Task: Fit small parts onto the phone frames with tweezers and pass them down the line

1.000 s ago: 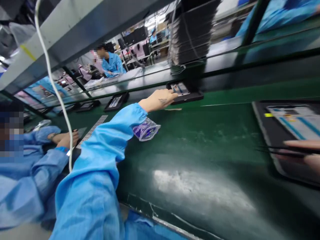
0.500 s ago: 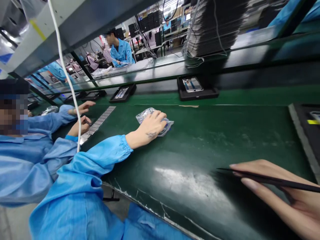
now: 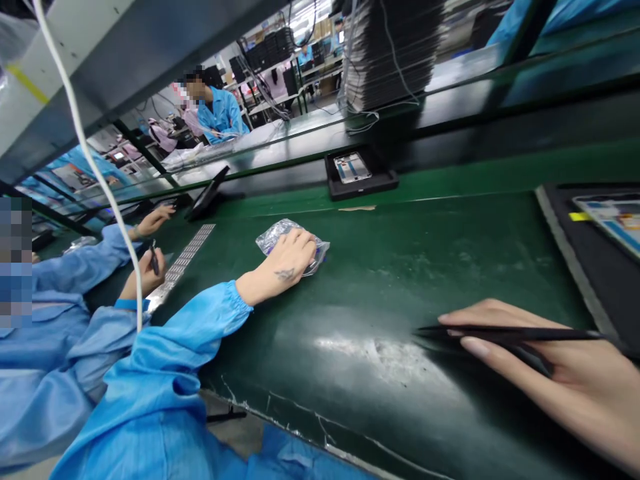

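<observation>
My left hand (image 3: 286, 261) lies over a clear plastic bag (image 3: 273, 238) on the green work surface (image 3: 380, 280), its fingers curled onto the bag. What is inside the bag is mostly hidden, though bits of blue or purple show. At the lower right, my right hand (image 3: 540, 360) pinches black tweezers (image 3: 520, 333) between thumb and fingers. The tips of the tweezers point left, over the surface, with nothing visible between them.
A black tray (image 3: 565, 247) with a phone-like frame is at the right; another tray (image 3: 363, 187) sits at the back. A co-worker's hands (image 3: 145, 270) are at the left by a label strip (image 3: 186, 259). A white cable (image 3: 103, 180) hangs in front.
The view has shifted right, showing more of the right tray. The tray near the co-worker at the back left is now tilted up. Both my hands keep their holds.
</observation>
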`<action>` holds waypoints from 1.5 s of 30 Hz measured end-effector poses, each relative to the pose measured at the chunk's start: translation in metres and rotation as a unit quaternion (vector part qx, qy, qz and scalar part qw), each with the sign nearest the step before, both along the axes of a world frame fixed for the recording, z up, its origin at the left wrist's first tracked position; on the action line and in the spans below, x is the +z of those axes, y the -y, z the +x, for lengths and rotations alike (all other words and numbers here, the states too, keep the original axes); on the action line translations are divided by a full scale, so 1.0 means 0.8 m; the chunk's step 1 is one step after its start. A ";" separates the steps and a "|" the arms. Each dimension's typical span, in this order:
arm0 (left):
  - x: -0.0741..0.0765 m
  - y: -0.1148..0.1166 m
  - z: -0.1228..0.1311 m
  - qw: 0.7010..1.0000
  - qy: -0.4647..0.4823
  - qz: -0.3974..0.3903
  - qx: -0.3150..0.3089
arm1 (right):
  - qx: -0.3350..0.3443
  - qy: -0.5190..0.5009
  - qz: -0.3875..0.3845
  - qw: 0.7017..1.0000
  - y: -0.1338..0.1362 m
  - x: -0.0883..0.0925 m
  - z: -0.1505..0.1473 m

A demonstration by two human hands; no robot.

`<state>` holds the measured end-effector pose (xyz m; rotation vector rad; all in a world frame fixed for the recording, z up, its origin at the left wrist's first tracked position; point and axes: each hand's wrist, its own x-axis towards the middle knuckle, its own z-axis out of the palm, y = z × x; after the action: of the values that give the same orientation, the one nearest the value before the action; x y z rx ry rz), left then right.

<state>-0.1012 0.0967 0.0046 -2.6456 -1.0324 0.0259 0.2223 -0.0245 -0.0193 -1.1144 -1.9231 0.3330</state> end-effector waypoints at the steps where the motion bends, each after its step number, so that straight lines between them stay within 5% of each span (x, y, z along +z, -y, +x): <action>1: -0.001 0.002 0.000 1.000 -0.007 0.013 -0.007 | 0.001 -0.001 0.006 1.000 0.001 0.001 -0.001; 11: -0.014 0.001 0.003 0.993 -0.025 0.109 -0.049 | -0.010 0.039 0.011 0.999 0.002 0.002 0.001; 19: -0.019 0.001 0.001 0.994 0.017 0.069 -0.082 | -0.003 0.041 0.026 0.999 0.002 0.003 0.000; 30: 0.008 0.009 -0.009 0.961 0.273 -0.036 -0.032 | -0.001 0.051 0.017 0.999 -0.001 -0.006 0.007; 33: 0.011 0.030 0.006 0.885 0.421 -0.198 0.012 | -0.010 0.047 0.016 0.999 0.002 -0.003 0.006; 36: 0.005 0.054 0.030 0.696 0.558 -0.447 0.069 | -0.010 0.032 0.010 0.999 0.004 0.002 0.004; 39: -0.006 0.070 0.048 0.569 0.593 -0.561 0.102 | -0.009 0.019 -0.007 1.000 0.004 0.005 0.003; 41: -0.012 0.075 0.054 0.527 0.600 -0.591 0.116 | -0.010 0.018 -0.017 1.000 0.003 0.006 0.004; 45: -0.016 0.076 0.056 0.499 0.605 -0.608 0.124 | -0.006 0.016 -0.023 1.000 0.003 0.008 0.005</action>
<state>-0.0563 0.0361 -0.0085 -3.3838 -2.5087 -2.0897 0.2259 -0.0271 -0.0127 -1.1668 -1.9440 0.3560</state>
